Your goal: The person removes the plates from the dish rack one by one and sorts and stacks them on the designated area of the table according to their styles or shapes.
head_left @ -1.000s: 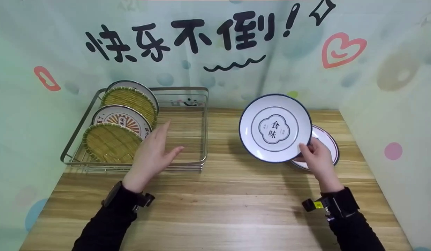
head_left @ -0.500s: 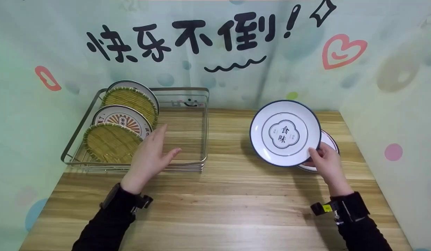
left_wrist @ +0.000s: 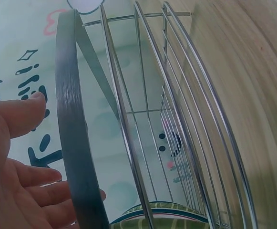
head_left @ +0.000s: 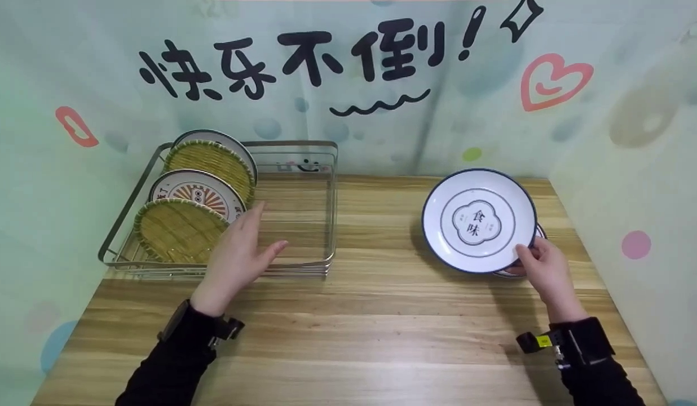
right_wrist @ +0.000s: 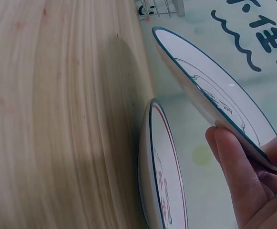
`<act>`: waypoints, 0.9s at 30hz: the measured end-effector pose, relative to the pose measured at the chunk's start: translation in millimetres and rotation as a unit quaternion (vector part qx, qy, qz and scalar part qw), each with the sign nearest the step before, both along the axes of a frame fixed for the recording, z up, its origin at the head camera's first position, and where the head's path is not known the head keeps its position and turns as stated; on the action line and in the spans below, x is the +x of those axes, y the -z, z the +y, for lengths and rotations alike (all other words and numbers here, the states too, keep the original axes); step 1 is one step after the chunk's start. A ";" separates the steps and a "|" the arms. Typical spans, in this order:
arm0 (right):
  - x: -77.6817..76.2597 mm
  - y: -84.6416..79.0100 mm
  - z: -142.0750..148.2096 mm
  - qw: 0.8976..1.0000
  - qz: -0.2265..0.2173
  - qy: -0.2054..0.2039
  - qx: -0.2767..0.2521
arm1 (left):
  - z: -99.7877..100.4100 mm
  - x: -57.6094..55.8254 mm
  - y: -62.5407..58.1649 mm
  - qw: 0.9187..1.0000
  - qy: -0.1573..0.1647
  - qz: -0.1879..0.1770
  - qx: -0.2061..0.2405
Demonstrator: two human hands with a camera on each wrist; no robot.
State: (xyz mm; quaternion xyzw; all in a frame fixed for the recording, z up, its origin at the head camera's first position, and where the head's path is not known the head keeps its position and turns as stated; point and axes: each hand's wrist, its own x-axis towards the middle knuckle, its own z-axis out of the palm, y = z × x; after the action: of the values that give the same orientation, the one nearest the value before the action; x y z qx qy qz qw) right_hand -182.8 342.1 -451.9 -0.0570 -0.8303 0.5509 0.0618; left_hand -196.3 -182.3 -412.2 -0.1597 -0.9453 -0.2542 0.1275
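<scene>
The right grip (head_left: 546, 270) is closed on the held plate (head_left: 478, 220) by its near right edge, thumb on the face and fingers against the underside. From this grip the plate reaches away to the left and forward; being round, it has no long axis, so the direction from pinched edge to centre is what counts. The right wrist view shows it raised off the surface (head_left: 382, 332) and tilted.

Just below and partly hidden by it is the lower plate (right_wrist: 164, 181), lying face up on the surface. A gap shows between the two in the right wrist view, with the held plate steeper than the lower one. I judge this relation, one plate over the other, to be the one any shift of the right grip turns on; that grip is by far the nearer to both.

Well to the left, past a stretch of wood, is the rack (head_left: 292, 144). The left grip (head_left: 233, 259) is there at its front edge, fingers loosely extended, thumb apart, holding nothing; whether it touches the front tray (head_left: 179, 231) cannot be told. Behind that tray lean the sunburst plate (head_left: 196, 189), the back tray (head_left: 210, 160) and the rear plate (head_left: 210, 135).
</scene>
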 end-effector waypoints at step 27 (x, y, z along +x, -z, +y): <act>3.8 10.2 45.2 0.996 -0.073 0.033 -0.037 | -17.4 6.7 -6.9 0.993 -0.004 0.117 0.006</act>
State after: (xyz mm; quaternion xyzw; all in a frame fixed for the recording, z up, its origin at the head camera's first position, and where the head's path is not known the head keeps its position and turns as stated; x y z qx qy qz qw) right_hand -179.0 387.3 -462.1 -0.1265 -0.8092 0.5735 0.0171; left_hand -189.6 -199.7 -405.3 -0.1840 -0.9229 -0.2391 0.2392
